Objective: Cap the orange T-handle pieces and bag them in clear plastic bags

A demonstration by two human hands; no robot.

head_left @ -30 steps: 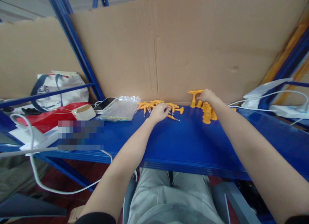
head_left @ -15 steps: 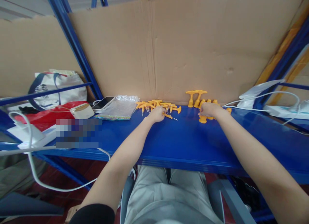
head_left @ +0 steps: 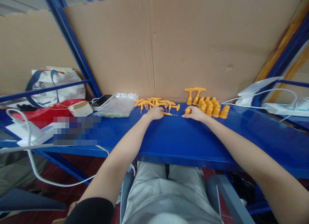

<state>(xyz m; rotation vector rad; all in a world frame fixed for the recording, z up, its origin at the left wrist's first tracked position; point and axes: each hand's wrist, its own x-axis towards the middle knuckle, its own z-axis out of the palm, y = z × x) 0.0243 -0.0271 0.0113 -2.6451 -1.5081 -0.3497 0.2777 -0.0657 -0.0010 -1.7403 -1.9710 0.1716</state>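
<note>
Left hand (head_left: pixel 155 113): gripping corkscrew (head_left: pixel 167 113) above bench (head_left: pixel 169 142) with curled fingers, pointing spiral (head_left: pixel 174 115) rightward.
Right hand (head_left: pixel 195 112): pinching yellow cap (head_left: pixel 187 111) between thumb and fingers.
Handling: probably best facing spiral squarely to yellow cap, sparing fingertips.
Room: lying open toward front edge; crowding behind at corkscrew pile (head_left: pixel 150 102), rightward at standing caps (head_left: pixel 209 109).

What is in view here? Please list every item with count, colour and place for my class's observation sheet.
Piled corkscrews: several overlapping, yellow, mid-shelf
Single corkscrew: one, yellow, at the left hand
Upright corkscrews: two, yellow, right of pile
Caps: several overlapping, yellow, shelf's right half
Single cap: one, yellow, in the right hand
Clear packaging: count unclear, left of pile
Phone: one, black-and-white, beside packaging
Tote: one, white and blue, far left
Cables: several, white, both sides
Cardboard: sheets, brown, behind
Shelf: one, blue, beneath
Trousers: one pair, grey, below
Hands: two, bare, over shelf
</note>
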